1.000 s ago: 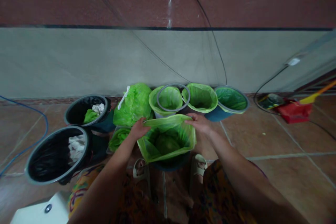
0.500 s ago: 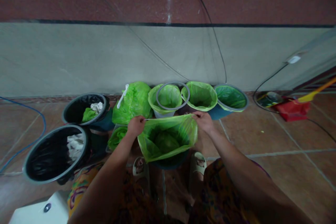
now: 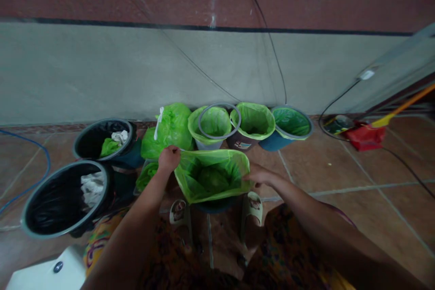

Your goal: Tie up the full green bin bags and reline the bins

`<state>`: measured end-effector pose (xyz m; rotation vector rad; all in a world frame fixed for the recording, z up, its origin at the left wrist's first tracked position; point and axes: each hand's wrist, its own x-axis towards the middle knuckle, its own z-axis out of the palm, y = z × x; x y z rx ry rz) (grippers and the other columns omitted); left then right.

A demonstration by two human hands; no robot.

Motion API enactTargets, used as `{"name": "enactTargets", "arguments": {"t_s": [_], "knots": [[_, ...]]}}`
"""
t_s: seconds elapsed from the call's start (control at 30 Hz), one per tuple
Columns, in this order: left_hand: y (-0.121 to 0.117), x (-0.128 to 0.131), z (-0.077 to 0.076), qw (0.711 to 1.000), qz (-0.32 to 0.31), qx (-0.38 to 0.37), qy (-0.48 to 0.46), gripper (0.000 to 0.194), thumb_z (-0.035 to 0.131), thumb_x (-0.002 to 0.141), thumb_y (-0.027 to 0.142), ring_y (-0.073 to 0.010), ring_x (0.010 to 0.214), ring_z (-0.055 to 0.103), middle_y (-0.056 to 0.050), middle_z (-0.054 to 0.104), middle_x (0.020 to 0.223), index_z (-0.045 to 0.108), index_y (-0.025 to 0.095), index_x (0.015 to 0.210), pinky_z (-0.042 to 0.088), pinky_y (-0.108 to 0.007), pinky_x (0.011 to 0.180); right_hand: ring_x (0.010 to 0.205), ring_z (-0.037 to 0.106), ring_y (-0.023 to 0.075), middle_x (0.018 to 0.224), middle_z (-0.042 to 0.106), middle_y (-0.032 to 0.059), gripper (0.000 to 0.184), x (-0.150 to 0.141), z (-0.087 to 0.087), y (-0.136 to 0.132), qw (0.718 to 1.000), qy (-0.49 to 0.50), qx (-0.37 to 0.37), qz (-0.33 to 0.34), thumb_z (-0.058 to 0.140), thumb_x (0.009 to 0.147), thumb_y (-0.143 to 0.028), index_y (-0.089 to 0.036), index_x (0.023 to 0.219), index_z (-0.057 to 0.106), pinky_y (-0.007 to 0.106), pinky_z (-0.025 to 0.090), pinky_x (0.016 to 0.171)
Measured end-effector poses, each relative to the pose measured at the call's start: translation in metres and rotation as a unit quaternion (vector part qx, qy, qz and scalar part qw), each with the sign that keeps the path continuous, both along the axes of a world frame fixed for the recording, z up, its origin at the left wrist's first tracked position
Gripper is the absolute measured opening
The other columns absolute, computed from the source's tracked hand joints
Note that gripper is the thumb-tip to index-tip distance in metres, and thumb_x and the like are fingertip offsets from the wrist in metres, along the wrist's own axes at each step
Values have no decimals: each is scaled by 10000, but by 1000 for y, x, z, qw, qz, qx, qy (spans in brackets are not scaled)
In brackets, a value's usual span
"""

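Observation:
A green bin bag (image 3: 207,194) lines a dark bin (image 3: 217,205) standing between my feet, its mouth spread wide and its rim standing up above the bin. At the back left corner my left hand (image 3: 169,159) is closed, pinching the bag's edge. My right hand (image 3: 261,175) is at the right side of the rim, its fingertips over the edge and its thumb below, seemingly gripping the film. Down inside the bag lies bunched green film.
Behind stand green-lined bins (image 3: 253,140), one with a loose grey ring (image 3: 240,120). A tied green bag (image 3: 175,129) sits beside them. Black-lined bins (image 3: 30,229) with white scraps are left. A red dustpan (image 3: 366,138) and cable (image 3: 328,137) lie right. A white box (image 3: 44,274) is lower left.
My right hand has left the bag's back right corner and moved down and toward me along its right side. My left hand keeps the back left corner. The view has shifted slightly.

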<state>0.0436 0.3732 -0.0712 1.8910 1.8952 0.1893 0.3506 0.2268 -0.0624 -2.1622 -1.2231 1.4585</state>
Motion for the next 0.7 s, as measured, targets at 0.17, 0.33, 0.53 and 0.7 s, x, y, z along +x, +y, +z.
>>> {"name": "enactTargets", "arguments": {"t_s": [0.17, 0.33, 0.53, 0.7], "knots": [[1, -1, 2, 999, 21, 12, -24, 329, 455, 845, 248, -196, 868, 666, -87, 741, 956, 735, 132, 973, 463, -246, 727, 513, 592, 159, 613, 674, 29, 282, -1, 6, -6, 997, 2, -61, 56, 627, 504, -42, -150, 749, 716, 225, 453, 433], [4, -3, -1, 989, 74, 5, -127, 317, 475, 788, 271, -172, 726, 644, -73, 737, 826, 739, 121, 883, 444, -240, 626, 544, 541, 99, 663, 665, -9, 230, 21, 10, 5, 995, 59, 79, 0, 625, 573, -155, -172, 789, 705, 160, 367, 433], [4, 1, -4, 980, 89, -2, -179, 290, 494, 739, 272, -149, 647, 608, -56, 725, 766, 730, 122, 813, 410, -235, 577, 589, 568, 123, 758, 675, 39, 278, 20, 6, 5, 995, -14, 74, -70, 647, 753, -316, -179, 994, 660, 187, 407, 463], [5, 2, -5, 982, 75, 6, -176, 288, 485, 735, 278, -155, 635, 601, -55, 712, 728, 725, 126, 784, 398, -245, 573, 598, 594, 137, 811, 679, 52, 190, 7, -1, -6, 999, -35, 10, -16, 623, 813, -289, -173, 963, 626, 209, 442, 457]]}}
